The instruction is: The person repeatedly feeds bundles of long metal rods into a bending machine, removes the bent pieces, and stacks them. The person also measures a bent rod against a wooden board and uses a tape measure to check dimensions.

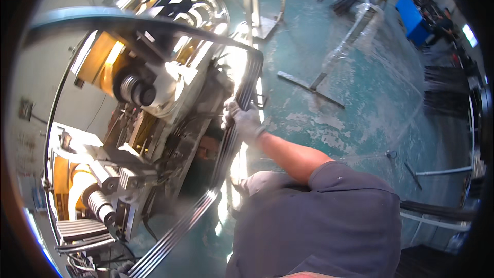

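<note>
My right hand (247, 122), in a pale grey glove, is closed around a bundle of long, thin, parallel metal bars (237, 98). The bundle bends sharply above this hand and runs left across the machine as a blurred dark strip. Below the hand it slants to the lower left, its faces shining. There my left hand (122, 269), in a dark glove, closes on the bars at the picture's lower edge; most of it is cut off. A machine (170, 92) with yellow housings and threaded black spindles (135, 90) stands close behind the bars.
A metal stand (343, 46) with a T-shaped foot, partly wrapped in clear film, stands on the worn green floor (309, 128). Dark bar stock (445, 90) lies along the right side. Beside a blue box (411, 18) at the far right is another person (443, 24).
</note>
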`<control>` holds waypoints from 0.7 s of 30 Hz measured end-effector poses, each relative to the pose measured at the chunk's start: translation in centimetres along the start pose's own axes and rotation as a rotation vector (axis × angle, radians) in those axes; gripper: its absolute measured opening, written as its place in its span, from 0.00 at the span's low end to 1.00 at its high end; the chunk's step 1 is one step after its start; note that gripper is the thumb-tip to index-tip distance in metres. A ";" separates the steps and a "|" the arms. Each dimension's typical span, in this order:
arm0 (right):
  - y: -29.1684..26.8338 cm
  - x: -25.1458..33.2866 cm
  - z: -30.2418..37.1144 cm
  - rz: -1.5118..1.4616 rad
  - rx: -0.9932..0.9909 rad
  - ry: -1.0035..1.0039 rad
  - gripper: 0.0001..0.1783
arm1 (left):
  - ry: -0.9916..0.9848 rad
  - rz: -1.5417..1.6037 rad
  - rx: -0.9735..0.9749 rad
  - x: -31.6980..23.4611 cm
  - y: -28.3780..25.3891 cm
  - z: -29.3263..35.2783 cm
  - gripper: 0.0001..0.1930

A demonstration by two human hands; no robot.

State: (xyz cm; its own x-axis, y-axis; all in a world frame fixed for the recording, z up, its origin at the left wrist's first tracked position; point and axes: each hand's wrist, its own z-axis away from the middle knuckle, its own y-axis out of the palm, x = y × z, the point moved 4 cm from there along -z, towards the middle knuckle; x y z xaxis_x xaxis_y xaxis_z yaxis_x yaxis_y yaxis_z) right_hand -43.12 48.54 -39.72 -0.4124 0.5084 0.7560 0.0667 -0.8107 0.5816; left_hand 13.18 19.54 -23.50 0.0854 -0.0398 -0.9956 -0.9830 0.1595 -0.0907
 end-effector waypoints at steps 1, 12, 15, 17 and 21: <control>-4.1 2.2 -0.9 0.035 0.012 -0.114 0.09 | -0.041 0.138 0.075 4.0 2.0 1.7 0.21; -28.5 33.5 2.4 0.690 -0.200 -0.584 0.09 | -1.093 1.065 0.294 34.8 30.1 30.1 0.09; -35.0 40.3 0.4 0.881 -0.301 -0.631 0.09 | -0.833 0.214 0.660 30.1 37.3 36.3 0.15; -38.1 44.5 -1.3 0.936 -0.332 -0.607 0.10 | -0.629 -0.150 0.847 24.4 42.7 39.8 0.16; -43.2 54.4 -6.5 1.189 -0.437 -0.664 0.10 | -1.084 0.181 0.658 27.2 53.3 46.0 0.17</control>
State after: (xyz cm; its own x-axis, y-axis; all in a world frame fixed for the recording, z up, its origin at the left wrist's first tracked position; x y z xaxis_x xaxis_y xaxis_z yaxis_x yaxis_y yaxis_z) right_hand -74.32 109.36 -25.64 0.1912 -0.5840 0.7889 -0.2658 -0.8045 -0.5311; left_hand -29.47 72.33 -56.60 0.3532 0.8040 -0.4783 -0.7555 0.5467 0.3611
